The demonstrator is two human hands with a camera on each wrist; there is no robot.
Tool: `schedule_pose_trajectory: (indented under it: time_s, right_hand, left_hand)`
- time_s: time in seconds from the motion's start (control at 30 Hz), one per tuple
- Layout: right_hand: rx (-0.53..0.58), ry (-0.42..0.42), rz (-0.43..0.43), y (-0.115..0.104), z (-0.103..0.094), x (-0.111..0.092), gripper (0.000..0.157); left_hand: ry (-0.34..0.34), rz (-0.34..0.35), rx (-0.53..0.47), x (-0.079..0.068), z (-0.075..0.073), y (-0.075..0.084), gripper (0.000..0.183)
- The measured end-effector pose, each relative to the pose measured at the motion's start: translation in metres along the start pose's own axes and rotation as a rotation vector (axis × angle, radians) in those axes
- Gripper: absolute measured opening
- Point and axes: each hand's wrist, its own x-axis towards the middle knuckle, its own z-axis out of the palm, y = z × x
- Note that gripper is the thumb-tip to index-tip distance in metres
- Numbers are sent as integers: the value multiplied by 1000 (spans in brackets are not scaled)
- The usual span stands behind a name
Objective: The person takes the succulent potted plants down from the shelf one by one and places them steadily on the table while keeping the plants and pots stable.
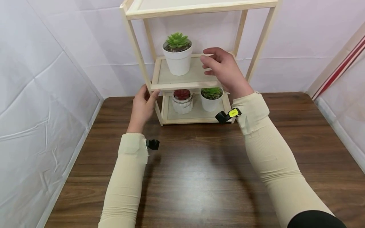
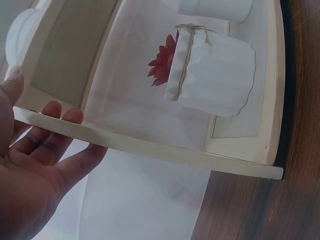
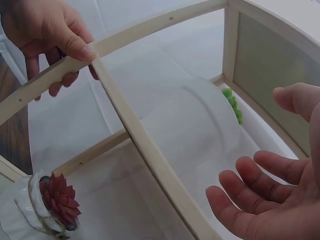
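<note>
A pale wooden rack (image 1: 199, 10) with three tiers stands on the table. My left hand (image 1: 142, 106) grips its left front post beside the middle shelf; in the left wrist view, fingers curl round the wood. On the middle shelf sits a white pot with a green succulent (image 1: 178, 61). To the right of that pot, my right hand (image 1: 225, 69) hovers above the shelf, fingers loosely bent, touching nothing. The bottom shelf carries a white twine-tied pot with a red succulent (image 1: 182, 106), left of a white pot with a green plant (image 1: 211, 103).
Dark brown wood-grain table (image 1: 194, 177) extends in front of the rack. A white sheet wall (image 1: 42, 79) runs along the left, and another stands behind. At the right edge is a strip with a red stripe (image 1: 342, 68).
</note>
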Motion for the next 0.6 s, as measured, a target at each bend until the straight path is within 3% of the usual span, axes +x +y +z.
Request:
schedule_pose_trajectory:
  time_s: [0.33, 0.6]
  right_hand:
    - [136, 12, 33, 0, 0, 3, 31]
    - [146, 10, 20, -1, 0, 5, 31]
  left_hand:
    - [0, 16, 9, -1, 4, 3, 57]
    - [4, 32, 18, 0, 6, 5, 57]
